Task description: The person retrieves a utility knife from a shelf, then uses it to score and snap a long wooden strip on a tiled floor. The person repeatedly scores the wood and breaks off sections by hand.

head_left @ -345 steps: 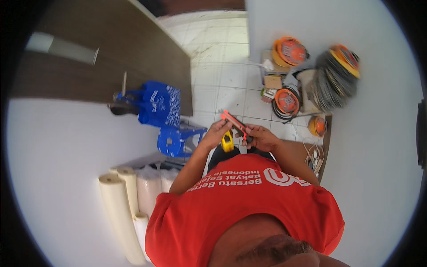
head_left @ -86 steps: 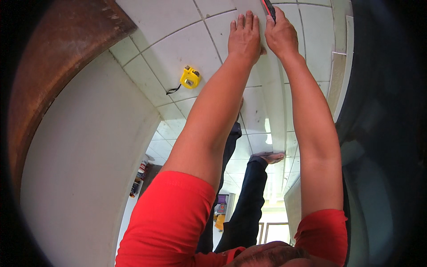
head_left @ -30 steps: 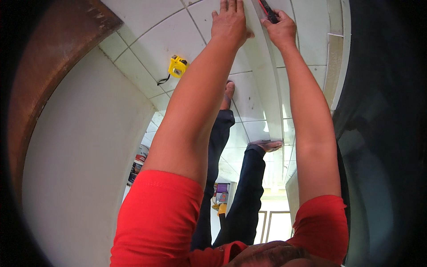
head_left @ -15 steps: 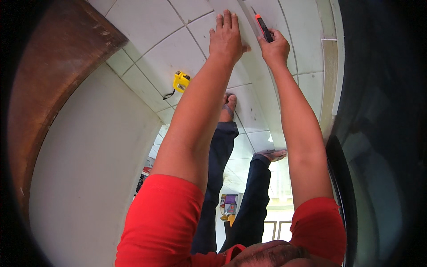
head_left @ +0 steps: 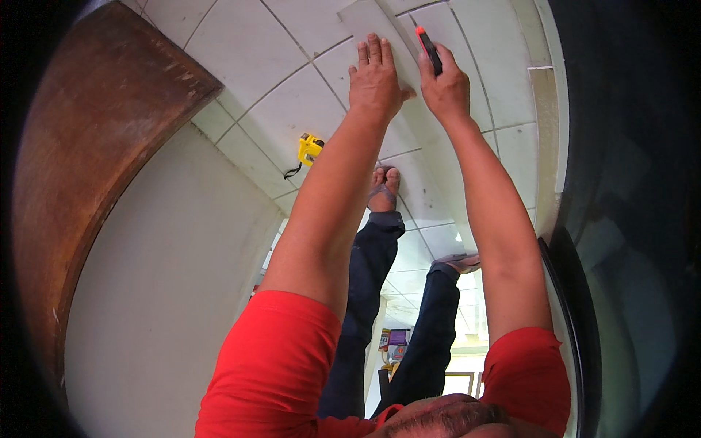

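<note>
A long whitish flat strip (head_left: 422, 128) lies on the floor tiles, its far end showing beyond my left hand (head_left: 375, 86). That hand rests flat on the strip, fingers stretched forward and thumb out to the right. My right hand (head_left: 447, 89) is closed around a black and orange utility knife (head_left: 429, 52). The knife's thin blade is out and points away from me, close to the strip's right edge; whether it touches is too fine to tell.
A yellow tape measure (head_left: 309, 149) with a black strap lies left of my left forearm. Brown curved wood (head_left: 109, 146) and a pale wall panel (head_left: 168, 241) bound the left side. At right are a pale ledge (head_left: 546, 131) and a dark glossy surface (head_left: 621, 182). My feet stand on the tiles.
The view has shifted, so the floor appears lower and further right. Against the tiles, the knife in my right hand has moved left toward the strip and slightly away. My left hand stays flat.
</note>
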Tool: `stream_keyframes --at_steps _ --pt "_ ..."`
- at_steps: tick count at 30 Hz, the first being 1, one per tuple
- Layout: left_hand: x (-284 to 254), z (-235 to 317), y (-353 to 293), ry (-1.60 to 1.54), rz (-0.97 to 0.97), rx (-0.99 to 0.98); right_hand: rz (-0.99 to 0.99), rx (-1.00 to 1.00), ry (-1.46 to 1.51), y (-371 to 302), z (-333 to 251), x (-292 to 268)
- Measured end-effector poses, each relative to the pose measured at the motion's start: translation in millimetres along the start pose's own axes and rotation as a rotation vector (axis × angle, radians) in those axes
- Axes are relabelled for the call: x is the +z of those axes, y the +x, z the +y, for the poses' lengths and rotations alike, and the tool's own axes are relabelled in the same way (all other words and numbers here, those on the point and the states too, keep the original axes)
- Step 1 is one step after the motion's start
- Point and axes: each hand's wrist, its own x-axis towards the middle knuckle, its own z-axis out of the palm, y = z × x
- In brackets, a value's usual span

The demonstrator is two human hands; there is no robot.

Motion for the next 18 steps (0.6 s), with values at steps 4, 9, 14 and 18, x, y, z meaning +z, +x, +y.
stream_keyframes --at_steps 4,9,14,18 --pt "1 -1 1 0.022 -0.019 -0.002 -0.063 -0.106 -0.077 29 -24 16" --pt "-4 3 1 0.007 -0.103 -0.052 -0.070 -0.148 -0.192 50 -27 30" --pt "1 -3 0 0.010 -0.053 -0.017 -0.137 -0.132 -0.208 53 -35 29" --pt "2 -2 0 -0.011 -0.050 -0.018 -0.116 -0.182 -0.244 53 -44 24"
